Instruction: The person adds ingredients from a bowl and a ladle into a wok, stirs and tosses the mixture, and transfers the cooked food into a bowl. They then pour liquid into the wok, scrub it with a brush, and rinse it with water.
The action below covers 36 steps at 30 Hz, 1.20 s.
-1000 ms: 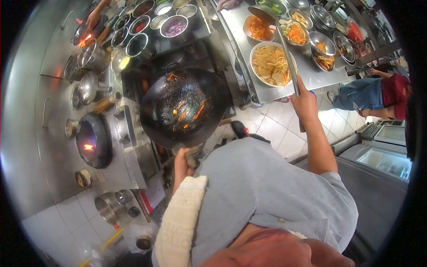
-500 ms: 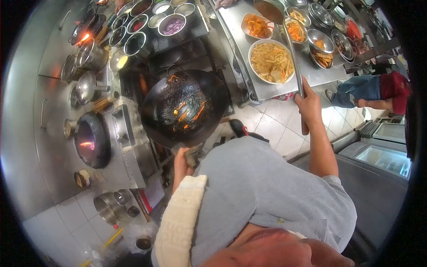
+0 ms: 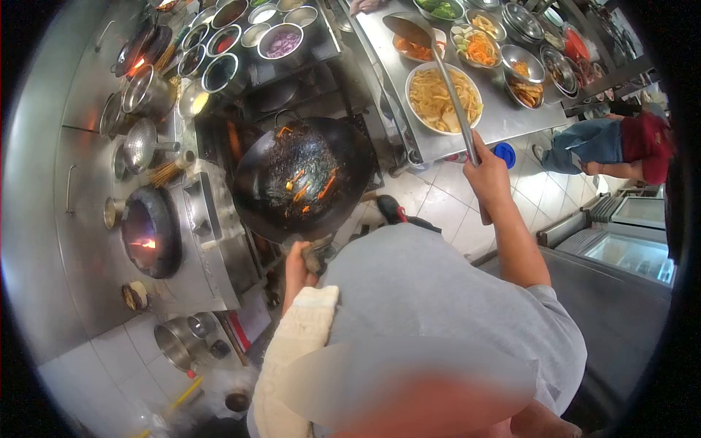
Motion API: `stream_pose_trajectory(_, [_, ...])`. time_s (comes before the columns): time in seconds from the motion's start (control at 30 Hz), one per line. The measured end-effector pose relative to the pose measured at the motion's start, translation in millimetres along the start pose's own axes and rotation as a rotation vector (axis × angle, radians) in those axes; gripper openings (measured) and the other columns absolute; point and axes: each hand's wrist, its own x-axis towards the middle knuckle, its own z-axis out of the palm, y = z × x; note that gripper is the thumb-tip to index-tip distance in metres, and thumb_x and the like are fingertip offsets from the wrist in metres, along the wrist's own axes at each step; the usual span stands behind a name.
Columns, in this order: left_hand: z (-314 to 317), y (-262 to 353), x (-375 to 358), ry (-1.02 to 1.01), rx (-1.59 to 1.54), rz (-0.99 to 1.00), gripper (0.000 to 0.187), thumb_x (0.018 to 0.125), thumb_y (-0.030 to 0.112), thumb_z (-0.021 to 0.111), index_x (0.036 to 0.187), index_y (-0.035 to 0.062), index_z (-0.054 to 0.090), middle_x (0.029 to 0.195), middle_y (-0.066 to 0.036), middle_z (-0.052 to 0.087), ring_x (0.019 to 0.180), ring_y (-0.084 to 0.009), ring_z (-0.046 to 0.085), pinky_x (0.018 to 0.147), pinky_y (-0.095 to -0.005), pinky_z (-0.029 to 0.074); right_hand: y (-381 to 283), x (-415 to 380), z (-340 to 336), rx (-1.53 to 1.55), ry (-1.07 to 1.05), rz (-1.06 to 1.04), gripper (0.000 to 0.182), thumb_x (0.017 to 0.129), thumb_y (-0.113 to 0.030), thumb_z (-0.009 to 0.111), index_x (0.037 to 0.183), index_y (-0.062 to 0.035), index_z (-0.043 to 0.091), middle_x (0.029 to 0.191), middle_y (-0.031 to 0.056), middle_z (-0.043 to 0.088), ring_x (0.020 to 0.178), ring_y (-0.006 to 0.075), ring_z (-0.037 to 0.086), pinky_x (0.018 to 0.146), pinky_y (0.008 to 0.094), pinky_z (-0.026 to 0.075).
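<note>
My left hand is closed around the handle side of a dark wok, with a grubby folded cloth bunched at the grip. The wok is tilted and holds only a few orange and yellow scraps on its oily surface. In my right hand is a long-handled ladle, gripped near the lower end of its handle. The ladle's scoop hangs above a square white bowl of orange food, partly hiding it. Below the handle, a round white bowl of noodles stands on the steel counter.
Bowls of cut vegetables and stacked steel bowls crowd the counter. Left of the wok are seasoning pots, a perforated strainer and a lit burner. Another person stands at the right.
My right hand and the ladle have shifted left, bringing its scoop over the square bowl. A bowl of greens and a blue object on the floor now show. My left hand and the wok have barely moved.
</note>
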Motion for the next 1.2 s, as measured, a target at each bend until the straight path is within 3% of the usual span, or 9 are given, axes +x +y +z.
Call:
stream_pose_trajectory(0.23, [4.7, 3.7, -11.2, 0.007, 0.01, -0.017, 0.022, 0.089, 0.019, 0.056, 0.1, 0.0024, 0.062, 0.099, -0.012, 0.069, 0.086, -0.0235, 0.068, 0.079, -0.0346, 0.055, 0.8, -0.7, 4.2, 0.085, 0.125, -0.067, 0.068, 0.084, -0.013, 0.062, 0.148, -0.0249, 0.043, 0.087, 0.0237, 0.067, 0.08, 0.0382, 0.068, 0.075, 0.0443, 0.053])
stream_pose_trajectory(0.33, [17.2, 4.5, -14.2, 0.039, 0.08, 0.077, 0.022, 0.09, 0.022, 0.056, 0.102, 0.0039, 0.062, 0.099, -0.01, 0.069, 0.085, -0.0199, 0.067, 0.076, -0.0319, 0.054, -4.5, -13.8, -16.6, 0.306, -0.05, 0.053, 0.065, 0.086, -0.01, 0.061, 0.149, -0.0193, 0.046, 0.069, 0.0016, 0.054, 0.051, 0.01, 0.048, 0.048, 0.0296, 0.044])
stream_pose_trajectory(0.43, [-9.6, 0.3, -12.0, -0.051, 0.262, 0.259, 0.021, 0.092, 0.022, 0.054, 0.1, 0.0041, 0.063, 0.095, -0.009, 0.068, 0.081, -0.0183, 0.066, 0.072, -0.0315, 0.054, -8.3, -38.4, -8.9, 0.351, -0.358, 0.019, 0.066, 0.084, -0.001, 0.055, 0.148, -0.0143, 0.047, 0.079, 0.0017, 0.058, 0.058, 0.0083, 0.048, 0.052, 0.0248, 0.043])
stream_pose_trajectory(0.5, [-4.5, 5.4, -2.2, 0.127, 0.032, 0.031, 0.023, 0.092, 0.023, 0.054, 0.099, 0.0036, 0.063, 0.091, -0.009, 0.068, 0.077, -0.0195, 0.066, 0.068, -0.0318, 0.054, -8.6, -53.1, 15.7, 0.402, -0.511, -0.022, 0.067, 0.084, -0.001, 0.056, 0.148, -0.0146, 0.047, 0.08, 0.0027, 0.059, 0.059, 0.008, 0.048, 0.052, 0.0246, 0.044])
stream_pose_trajectory(0.6, [-16.1, -5.3, 22.1, -0.047, -0.141, 0.049, 0.024, 0.092, 0.023, 0.054, 0.099, 0.0023, 0.064, 0.089, -0.01, 0.068, 0.075, -0.021, 0.066, 0.068, -0.0333, 0.055, -25.4, -63.5, 43.4, 0.157, -0.683, -0.085, 0.066, 0.085, -0.004, 0.058, 0.148, -0.0169, 0.046, 0.086, 0.0092, 0.064, 0.073, 0.0146, 0.057, 0.069, 0.03, 0.05])
stream_pose_trajectory(0.63, [-19.6, -10.9, 21.8, -0.046, -0.146, 0.046, 0.024, 0.092, 0.023, 0.054, 0.099, 0.0023, 0.064, 0.089, -0.01, 0.068, 0.075, -0.021, 0.066, 0.068, -0.0333, 0.055, -27.9, -62.3, 58.8, 0.086, -0.696, -0.172, 0.066, 0.086, -0.006, 0.057, 0.149, -0.0184, 0.043, 0.094, 0.0182, 0.067, 0.082, 0.0246, 0.065, 0.078, 0.0364, 0.052])
stream_pose_trajectory(0.77, [-10.9, -22.6, -3.3, 0.077, -0.032, 0.053, 0.025, 0.09, 0.019, 0.054, 0.102, -0.0015, 0.064, 0.093, -0.012, 0.069, 0.082, -0.0228, 0.068, 0.076, -0.036, 0.056, -50.0, -30.2, 142.4, -0.173, -0.533, -0.484, 0.069, 0.087, -0.011, 0.057, 0.152, -0.019, 0.036, 0.098, 0.0275, 0.066, 0.088, 0.0453, 0.065, 0.079, 0.0495, 0.05])
stream_pose_trajectory(1.03, [-21.2, -43.6, -9.8, 0.147, -0.041, 0.154, 0.025, 0.086, 0.012, 0.058, 0.099, -0.0088, 0.064, 0.091, -0.016, 0.069, 0.079, -0.0239, 0.069, 0.073, -0.0356, 0.057, -90.6, -9.8, 193.8, -0.31, -0.386, -0.644, 0.073, 0.088, -0.012, 0.057, 0.155, -0.0186, 0.028, 0.101, 0.0237, 0.066, 0.084, 0.0422, 0.065, 0.076, 0.0511, 0.051])
stream_pose_trajectory(1.2, [-27.1, -42.2, -13.3, 0.173, -0.033, 0.172, 0.028, 0.086, 0.013, 0.059, 0.101, -0.0099, 0.065, 0.093, -0.016, 0.07, 0.079, -0.0234, 0.069, 0.072, -0.0343, 0.056, -67.2, -4.3, 143.2, -0.378, -0.774, -0.718, 0.07, 0.087, -0.011, 0.058, 0.152, -0.0173, 0.034, 0.101, 0.0235, 0.066, 0.088, 0.0412, 0.066, 0.077, 0.0512, 0.053])
